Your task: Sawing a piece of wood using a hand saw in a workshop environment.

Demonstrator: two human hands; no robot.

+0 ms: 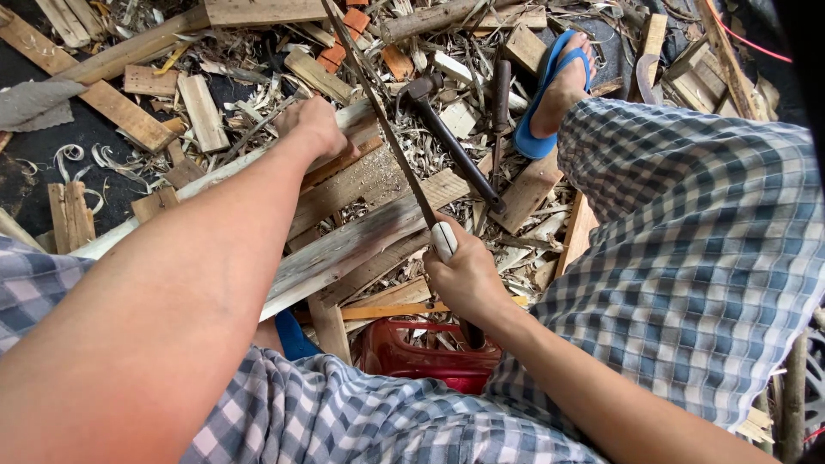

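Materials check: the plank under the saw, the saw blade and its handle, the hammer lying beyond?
Plank: raw wood, grey, weathered, visible grain, unfinished. Saw blade: thin, dark, dull, likely unpolished steel. Its handle in the right hand: smooth, white, possibly plastic. Hammer: dark head and shaft, probably metal; shaft material unclear. Left hand presses the plank.

blue sandal [550, 94] | red basket [412, 352] | blue-white checked cloth [687, 232] | white saw handle [443, 239]
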